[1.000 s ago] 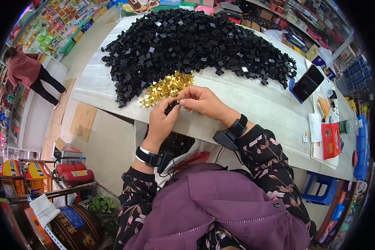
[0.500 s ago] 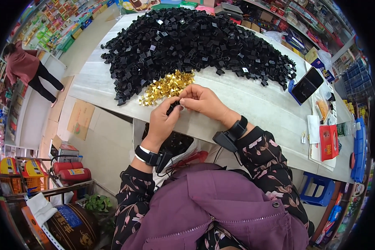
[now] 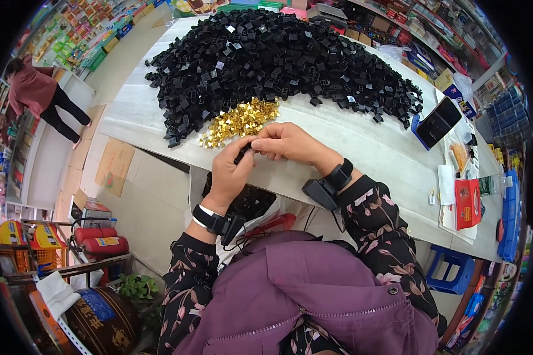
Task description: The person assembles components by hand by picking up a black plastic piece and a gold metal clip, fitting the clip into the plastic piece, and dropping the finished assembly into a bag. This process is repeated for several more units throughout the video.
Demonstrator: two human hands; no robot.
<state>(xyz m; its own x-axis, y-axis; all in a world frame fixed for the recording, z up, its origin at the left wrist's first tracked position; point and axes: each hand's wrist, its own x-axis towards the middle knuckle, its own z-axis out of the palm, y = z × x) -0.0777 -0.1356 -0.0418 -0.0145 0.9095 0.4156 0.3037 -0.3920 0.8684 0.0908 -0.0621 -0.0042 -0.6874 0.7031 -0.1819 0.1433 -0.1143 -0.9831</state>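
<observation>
Above the near edge of the light table, my two hands meet. My left hand is closed, pinching a small black plastic piece between thumb and fingers. The fingers of my right hand are pressed together at the upper end of that piece. Whatever sits in the right fingertips is too small and covered to make out. Just beyond the hands lies a little heap of shiny gold metal pieces. Behind it spreads a large pile of black plastic pieces.
On the right of the table a phone leans on a blue stand, with papers, a red box and a plastic bottle nearby. A blue stool is under the right side. A person stands at shelves far left.
The black piece in my left hand has turned and sits slightly lower left. My right fingers have shifted a little on it. The piles look the same.
</observation>
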